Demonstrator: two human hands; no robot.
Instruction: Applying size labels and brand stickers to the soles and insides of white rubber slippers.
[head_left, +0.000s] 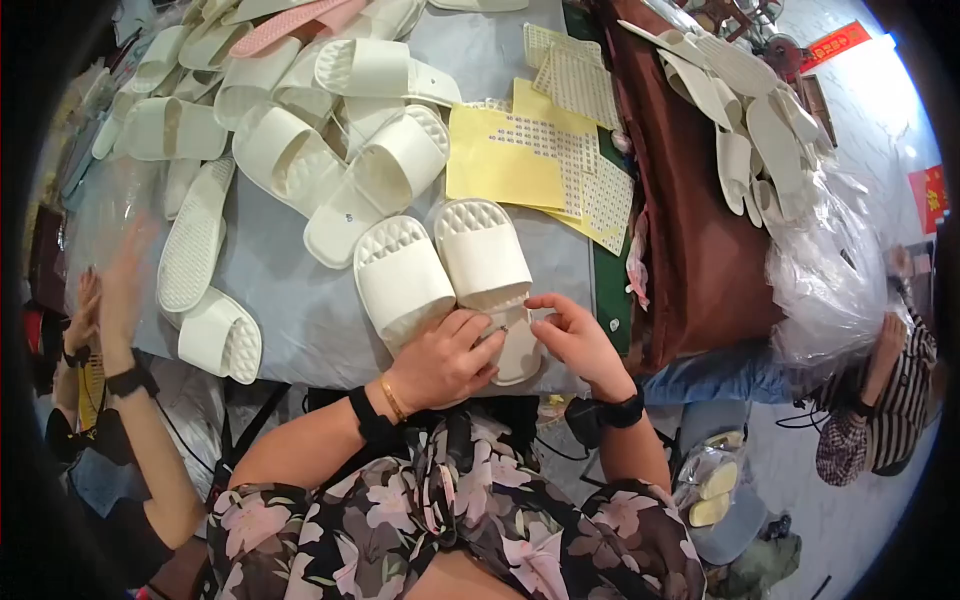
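Two white slide slippers with quilted insoles lie side by side before me, toes away from me: a left slipper (404,280) and a right slipper (485,250). My left hand (445,358) covers the left one's heel, its bent fingers gripping there and reaching across to the right one's heel. Beside a fingertip, a small dark mark shows on that heel. At the right slipper's outer edge is my right hand (580,338), index finger and thumb apart, nothing visible between them. Yellow sticker sheets (505,160) with rows of small printed labels lie just beyond.
A heap of white slippers (290,150), with one pink slipper (295,25), fills the far left. More slippers (755,120) lie past a brown cover (690,230) at right, near clear plastic bags (830,270). Other people's hands (120,290) are at the left edge; another person (890,390) is at right.
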